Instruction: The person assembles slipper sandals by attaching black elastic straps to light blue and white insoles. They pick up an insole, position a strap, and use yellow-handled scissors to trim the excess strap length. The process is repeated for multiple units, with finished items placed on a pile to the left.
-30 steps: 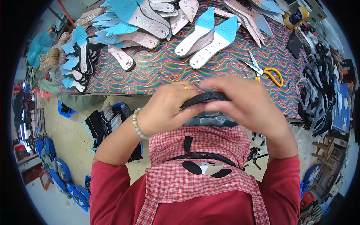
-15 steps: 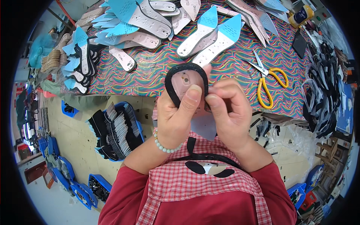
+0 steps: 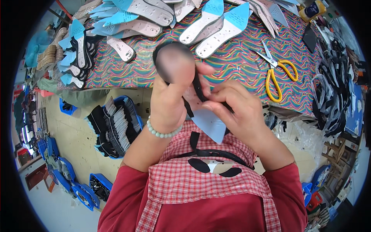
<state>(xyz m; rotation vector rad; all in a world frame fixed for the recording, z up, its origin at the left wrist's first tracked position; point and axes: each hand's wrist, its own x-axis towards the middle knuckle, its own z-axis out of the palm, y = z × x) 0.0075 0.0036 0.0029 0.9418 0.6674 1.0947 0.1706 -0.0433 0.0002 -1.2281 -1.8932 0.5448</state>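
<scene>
We see the right fingers (image 3: 215, 109) pinching a black strip (image 3: 198, 88) at the edge of an insole (image 3: 210, 124), whose heel end the left fingers (image 3: 181, 66) clasp, its blue toe pointing down just below them. The strip rounds the heel, so we judge that stretch covered and the edges toward the toe left to do. Beyond the fingers, on the patterned bench (image 3: 116, 72), open scissors (image 3: 276, 63) lie to the right.

Pale floor (image 3: 73, 133) around a wavy-patterned table (image 3: 239, 62), wooden stool (image 3: 335, 149) at right.
</scene>
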